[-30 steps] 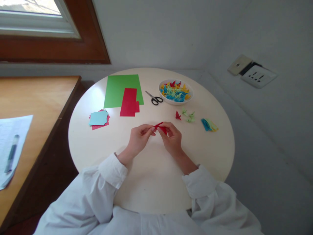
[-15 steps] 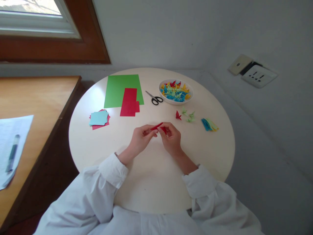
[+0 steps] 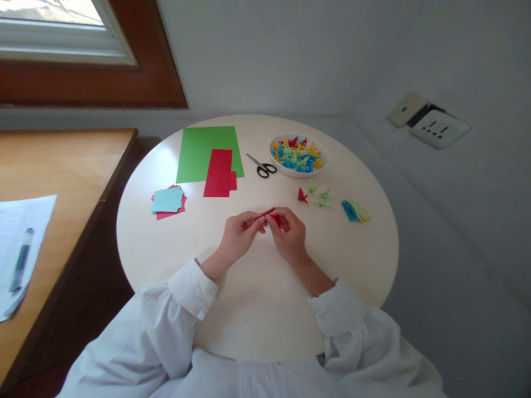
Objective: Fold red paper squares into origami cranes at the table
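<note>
Between my fingertips is a small piece of folded red paper [image 3: 267, 213], held above the middle of the round table. My left hand [image 3: 239, 235] pinches its left end, and my right hand [image 3: 289, 234] pinches the right side. Both thumbs lie close together, and the fingers hide much of the paper. Just beyond my right hand sit a red paper crane [image 3: 302, 195] and several pale green paper cranes [image 3: 324, 197]. Farther right lies a bundle of folded blue, green and yellow papers [image 3: 355, 211].
A white bowl [image 3: 279, 169] full of colourful paper cranes stands at the back, beside black-handled scissors [image 3: 263, 167]. A green sheet [image 3: 194, 149] lies under red paper [image 3: 218, 172]. Light blue and red squares [image 3: 168, 199] are stacked at left. A wooden desk [image 3: 83, 166] adjoins the left.
Both hands have shifted very slightly left, still pinching the folded red paper. Everything else on the table stays where it was.
</note>
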### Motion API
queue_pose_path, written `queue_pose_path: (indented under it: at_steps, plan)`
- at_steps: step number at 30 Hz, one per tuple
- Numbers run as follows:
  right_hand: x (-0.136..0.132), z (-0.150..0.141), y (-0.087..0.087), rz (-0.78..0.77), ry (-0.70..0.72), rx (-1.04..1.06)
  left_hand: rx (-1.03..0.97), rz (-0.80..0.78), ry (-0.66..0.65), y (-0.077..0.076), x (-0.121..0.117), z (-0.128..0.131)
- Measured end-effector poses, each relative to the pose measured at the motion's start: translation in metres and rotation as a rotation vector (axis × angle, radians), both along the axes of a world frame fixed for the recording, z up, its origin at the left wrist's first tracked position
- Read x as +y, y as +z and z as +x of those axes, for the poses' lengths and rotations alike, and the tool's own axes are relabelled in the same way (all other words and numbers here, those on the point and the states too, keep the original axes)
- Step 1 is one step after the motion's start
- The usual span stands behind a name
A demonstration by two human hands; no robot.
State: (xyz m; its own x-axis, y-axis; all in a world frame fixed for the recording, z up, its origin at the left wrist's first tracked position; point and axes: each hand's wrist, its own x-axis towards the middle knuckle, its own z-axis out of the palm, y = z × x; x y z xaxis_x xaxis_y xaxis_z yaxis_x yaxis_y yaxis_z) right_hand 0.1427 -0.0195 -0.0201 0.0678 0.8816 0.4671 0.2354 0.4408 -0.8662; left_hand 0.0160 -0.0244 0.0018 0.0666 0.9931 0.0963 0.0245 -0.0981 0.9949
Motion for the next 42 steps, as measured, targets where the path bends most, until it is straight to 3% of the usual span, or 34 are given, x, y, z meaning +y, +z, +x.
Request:
queue_pose_path:
  at_steps: [42]
  plan:
    - [-0.0002,-0.0002,0.0034,0.021,-0.076,-0.077,0.056,0.065,-0.067,-0.0038,-0.0004,-0.0016]
